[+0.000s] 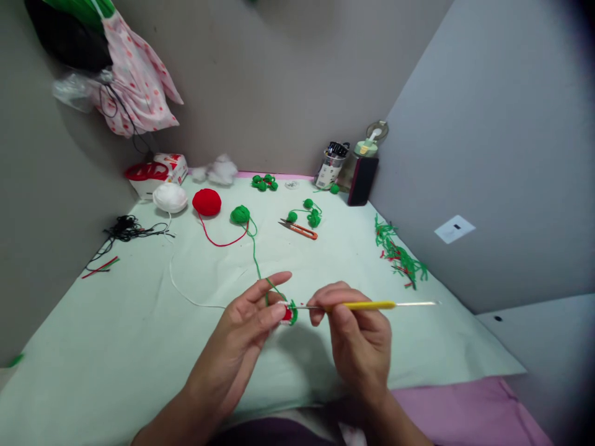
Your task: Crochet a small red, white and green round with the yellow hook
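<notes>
My left hand (251,316) pinches a small round crochet piece (289,313) with a red middle, some white, and a green edge. Green yarn (255,254) runs over the left fingers, back to a green yarn ball (240,215). Held like a pencil in my right hand (357,328) is a crochet hook (372,305) with a yellow handle and metal ends. Its left tip meets the green edge of the piece; whether it passes through a stitch I cannot tell. White yarn (186,291) leads from a white ball (170,197) toward my left hand.
Behind my hands lie a red yarn ball (207,202), orange thread snips (299,229) and small green crocheted balls (314,217). Yarn scraps (400,254) lie at right, black yarn (127,229) at left. A phone (363,181) leans near a pen cup (331,166). Walls close in the table (139,347).
</notes>
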The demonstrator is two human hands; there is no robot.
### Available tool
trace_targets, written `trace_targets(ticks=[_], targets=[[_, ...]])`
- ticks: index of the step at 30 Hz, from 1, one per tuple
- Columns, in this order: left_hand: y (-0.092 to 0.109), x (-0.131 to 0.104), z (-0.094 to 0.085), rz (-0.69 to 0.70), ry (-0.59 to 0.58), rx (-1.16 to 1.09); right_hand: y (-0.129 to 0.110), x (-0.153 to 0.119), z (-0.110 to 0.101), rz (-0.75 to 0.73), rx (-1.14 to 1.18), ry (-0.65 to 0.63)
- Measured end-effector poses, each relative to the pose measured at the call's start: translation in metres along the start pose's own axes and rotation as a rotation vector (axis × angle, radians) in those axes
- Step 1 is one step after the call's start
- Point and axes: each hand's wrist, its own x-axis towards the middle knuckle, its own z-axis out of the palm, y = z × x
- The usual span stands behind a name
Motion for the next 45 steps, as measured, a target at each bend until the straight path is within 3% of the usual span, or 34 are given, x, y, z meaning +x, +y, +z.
trace_targets(ticks=[2, 5, 8, 11, 13, 15, 17, 20, 23, 27, 31, 35, 39, 45], targets=[[-0.002, -0.001, 0.000, 0.055, 0.006, 0.084, 0.001, 0.003, 0.003, 0.062, 0.060, -0.029], [-0.008, -0.002, 0.001, 0.132, 0.039, 0.194, 0.000, 0.001, 0.005, 0.047, -0.033, -0.055], [-0.011, 0.000, 0.004, 0.173, 0.051, 0.181, -0.003, -0.005, 0.004, -0.146, -0.349, -0.117], [-0.007, 0.002, 0.006, 0.044, -0.006, 0.050, -0.006, -0.008, 0.001, -0.334, -0.572, -0.192], [-0.002, 0.003, 0.006, -0.072, -0.030, -0.017, -0.007, -0.006, 0.000, -0.270, -0.446, -0.127], [0.002, 0.003, 0.004, -0.105, -0.024, -0.023, -0.006, -0.001, 0.000, -0.094, -0.194, 0.006], [0.004, 0.003, 0.002, -0.030, -0.005, 0.049, -0.003, 0.003, 0.003, 0.107, 0.048, 0.091], [0.001, 0.002, 0.000, 0.127, -0.008, 0.252, 0.001, 0.007, 0.007, 0.295, 0.226, 0.072], [0.000, 0.002, 0.000, 0.217, -0.044, 0.381, -0.001, 0.011, 0.010, 0.308, 0.161, 0.001], [0.013, 0.011, 0.000, 0.244, -0.053, 0.346, -0.013, 0.032, 0.008, 0.252, 0.013, -0.159], [0.036, 0.030, 0.000, 0.248, -0.065, 0.219, -0.017, 0.069, 0.006, 0.357, -0.004, -0.312], [0.052, 0.051, 0.003, 0.323, -0.109, 0.184, -0.007, 0.097, 0.019, 0.423, 0.053, -0.415], [0.052, 0.067, 0.003, 0.333, -0.142, 0.141, 0.010, 0.106, 0.031, 0.453, 0.066, -0.424], [0.038, 0.080, -0.014, 0.268, -0.126, -0.013, 0.031, 0.105, 0.027, 0.456, -0.027, -0.494]])
